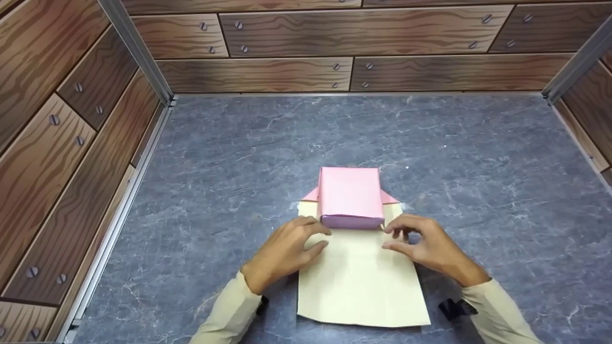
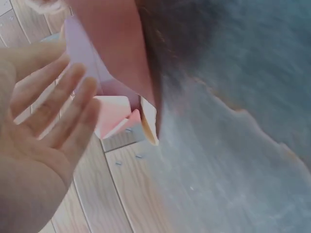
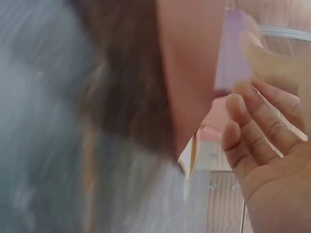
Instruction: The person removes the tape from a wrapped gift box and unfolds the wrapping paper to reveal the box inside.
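Note:
A box (image 1: pixel 351 191) with a pink top and a purple front side (image 1: pixel 351 221) sits on the far end of a pale yellow paper sheet (image 1: pixel 363 282). Pink triangular paper flaps (image 1: pixel 311 195) stick out on both sides of it. My left hand (image 1: pixel 287 248) hovers over the sheet's left edge by the box's front left corner, fingers loosely bent and holding nothing. At the front right corner, my right hand (image 1: pixel 425 243) has its fingers bent with a gap to the thumb. Both wrist views show the sheet's reddish-pink underside (image 2: pixel 119 43), (image 3: pixel 189 58) and the palms without anything in them.
The work surface (image 1: pixel 229 157) is dark blue-grey with a marble pattern. Walls printed with wooden planks (image 1: pixel 358 33) close it in at the back and sides, with metal rails (image 1: pixel 119 210) along the edges.

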### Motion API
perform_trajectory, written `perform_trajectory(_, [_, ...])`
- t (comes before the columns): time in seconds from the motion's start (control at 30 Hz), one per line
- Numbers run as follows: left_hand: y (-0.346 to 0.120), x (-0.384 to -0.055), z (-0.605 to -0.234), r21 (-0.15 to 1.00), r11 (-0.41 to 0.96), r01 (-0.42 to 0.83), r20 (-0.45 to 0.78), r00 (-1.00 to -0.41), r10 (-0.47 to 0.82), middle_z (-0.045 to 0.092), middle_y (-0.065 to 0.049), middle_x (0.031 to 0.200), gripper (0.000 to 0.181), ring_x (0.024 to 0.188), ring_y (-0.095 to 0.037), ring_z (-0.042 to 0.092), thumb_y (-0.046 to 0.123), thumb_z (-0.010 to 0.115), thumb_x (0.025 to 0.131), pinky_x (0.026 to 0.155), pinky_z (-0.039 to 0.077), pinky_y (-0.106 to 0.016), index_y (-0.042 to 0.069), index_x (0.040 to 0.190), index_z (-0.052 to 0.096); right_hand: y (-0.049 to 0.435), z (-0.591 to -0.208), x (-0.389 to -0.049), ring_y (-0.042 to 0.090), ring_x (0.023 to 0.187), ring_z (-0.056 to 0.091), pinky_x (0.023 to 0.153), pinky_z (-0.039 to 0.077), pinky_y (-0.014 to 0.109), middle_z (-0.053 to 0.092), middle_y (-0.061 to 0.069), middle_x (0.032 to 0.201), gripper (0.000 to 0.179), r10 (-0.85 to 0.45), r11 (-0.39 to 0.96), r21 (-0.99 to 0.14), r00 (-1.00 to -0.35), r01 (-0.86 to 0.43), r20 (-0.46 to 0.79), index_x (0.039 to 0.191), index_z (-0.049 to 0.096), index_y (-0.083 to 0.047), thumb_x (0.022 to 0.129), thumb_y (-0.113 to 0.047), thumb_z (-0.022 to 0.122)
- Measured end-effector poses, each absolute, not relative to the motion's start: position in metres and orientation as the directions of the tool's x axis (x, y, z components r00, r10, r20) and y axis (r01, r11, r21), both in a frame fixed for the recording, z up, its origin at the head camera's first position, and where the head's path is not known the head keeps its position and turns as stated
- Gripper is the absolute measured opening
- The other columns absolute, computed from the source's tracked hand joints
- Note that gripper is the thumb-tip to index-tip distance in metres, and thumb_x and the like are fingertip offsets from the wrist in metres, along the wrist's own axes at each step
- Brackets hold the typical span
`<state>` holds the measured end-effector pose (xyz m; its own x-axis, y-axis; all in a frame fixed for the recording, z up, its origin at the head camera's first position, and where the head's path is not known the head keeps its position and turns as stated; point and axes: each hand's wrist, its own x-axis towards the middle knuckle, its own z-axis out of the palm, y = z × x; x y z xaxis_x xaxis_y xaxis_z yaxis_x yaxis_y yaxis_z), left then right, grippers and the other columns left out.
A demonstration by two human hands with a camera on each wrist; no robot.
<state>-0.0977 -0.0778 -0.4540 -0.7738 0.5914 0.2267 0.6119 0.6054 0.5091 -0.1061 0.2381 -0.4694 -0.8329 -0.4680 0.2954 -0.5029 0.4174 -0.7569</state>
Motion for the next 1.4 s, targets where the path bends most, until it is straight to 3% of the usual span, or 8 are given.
perform_trajectory(0.17, [-0.067,-0.099,-0.45,0.506,0.544,0.669,0.288,-0.726,0.625,0.067,-0.004,0.131,0.026,0.125,-0.019,0.06,0.018,0.068,0.098,0.108,0.046,-0.032,0.007,0.122,0.072,0.229,-0.466,-0.107,0.016,0.08,0.066,0.065,0.055,0.026,0.073,0.008,0.103,0.03,-0.504,0.359,-0.752,-0.793,-0.552,0.341,0.111,0.075,-0.005,0.082,-0.001,0.082])
perform_trajectory(0.37, [-0.061,-0.099,-0.448,0.462,0.555,0.692,0.251,-0.702,0.666,0.059,-0.006,0.143,0.031,0.134,-0.02,0.054,0.019,0.063,0.101,0.114,0.04,-0.033,0.007,0.129,0.069,0.227,-0.465,-0.107,0.016,0.081,0.067,0.065,0.056,0.024,0.073,0.011,0.102,0.035,-0.504,0.357,-0.743,-0.787,-0.566,0.356,0.117,0.073,-0.002,0.083,0.003,0.08])
perform_trajectory(0.73, [-0.062,-0.108,-0.443,0.421,0.629,0.653,0.247,-0.75,0.613,0.049,-0.009,0.152,0.045,0.139,-0.025,0.048,0.025,0.065,0.1,0.114,0.041,-0.039,0.008,0.141,0.059,0.226,-0.46,-0.113,0.018,0.084,0.067,0.069,0.056,0.021,0.069,0.013,0.105,0.046,-0.448,0.329,-0.788,-0.82,-0.521,0.355,0.125,0.067,0.003,0.081,0.008,0.08])
perform_trajectory(1.0, [-0.068,-0.127,-0.436,0.601,0.608,0.519,0.151,-0.821,0.551,0.033,-0.011,0.162,0.059,0.148,-0.026,0.033,0.033,0.056,0.105,0.122,0.027,-0.041,0.006,0.154,0.04,0.226,-0.449,-0.125,0.022,0.087,0.066,0.077,0.058,0.023,0.072,0.013,0.101,0.063,-0.375,0.359,-0.814,-0.87,-0.456,0.322,0.136,0.057,0.006,0.078,0.013,0.079])
perform_trajectory(1.27, [-0.07,-0.148,-0.428,0.742,0.568,0.357,0.022,-0.859,0.511,0.027,-0.012,0.164,0.069,0.15,-0.025,0.028,0.043,0.049,0.106,0.123,0.022,-0.039,0.005,0.159,0.027,0.226,-0.444,-0.143,0.034,0.122,0.058,0.1,0.051,0.025,0.057,0.023,0.14,0.069,-0.333,0.352,-0.854,-0.904,-0.384,0.269,0.144,0.046,0.009,0.083,0.01,0.077])
perform_trajectory(1.4, [-0.071,-0.156,-0.429,0.793,0.522,0.314,-0.002,-0.856,0.517,0.024,-0.013,0.165,0.073,0.149,-0.026,0.03,0.045,0.047,0.106,0.122,0.026,-0.039,0.004,0.161,0.02,0.224,-0.445,-0.154,0.043,0.129,0.051,0.106,0.047,0.029,0.049,0.025,0.147,0.068,-0.326,0.328,-0.874,-0.912,-0.357,0.25,0.147,0.041,0.011,0.086,0.011,0.073])
